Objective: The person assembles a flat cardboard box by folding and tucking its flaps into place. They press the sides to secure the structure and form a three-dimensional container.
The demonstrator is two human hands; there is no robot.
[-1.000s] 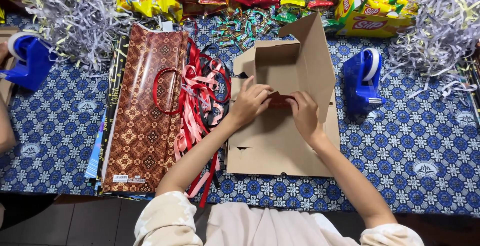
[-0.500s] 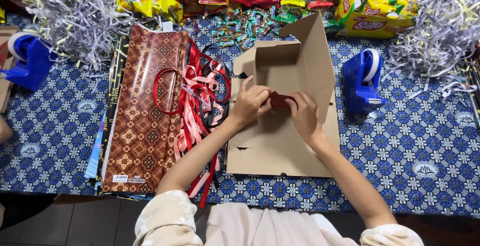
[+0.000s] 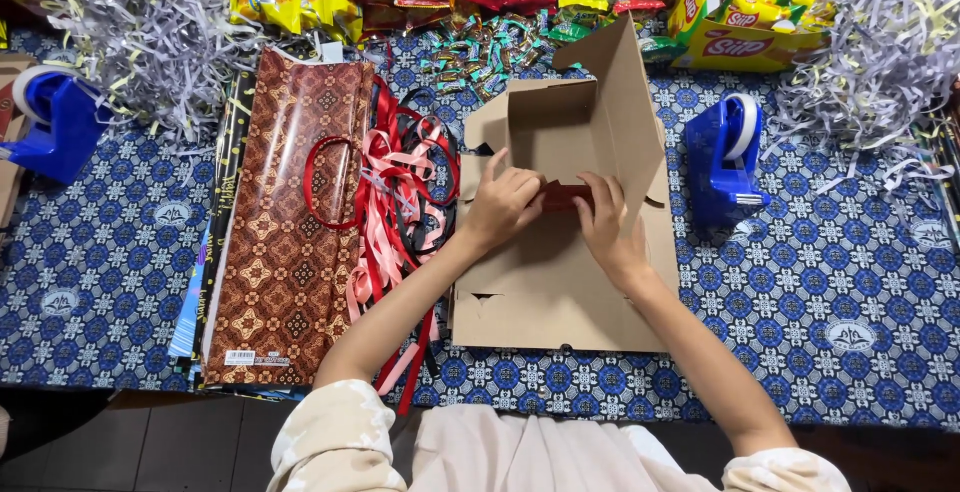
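- A blue tape dispenser [image 3: 55,124] stands at the table's left edge, on the blue patterned tablecloth [image 3: 100,272], with a heap of shredded silver paper [image 3: 140,22] behind it toward the far left corner.
- Just right of it lies a flat brown patterned gift bag [image 3: 285,242], reaching to the near edge; a bundle of red, pink and black ribbons [image 3: 405,192] lies on and beside its right side.
- The left hand [image 3: 497,207] is curled, its fingertips pinching the left end of a small dark red piece [image 3: 566,196].
- That piece sits at the middle of the table, over an unfolded brown cardboard box [image 3: 560,292] whose far flaps stand up.
- The right hand [image 3: 607,222] grips the piece's right end with bent fingers, resting on the cardboard.
- Snack packets and wrapped sweets [image 3: 490,12] line the far edge.
- A second blue tape dispenser [image 3: 728,157] stands just right of the box, apart from it.
- More shredded paper [image 3: 880,52] fills the far right corner.
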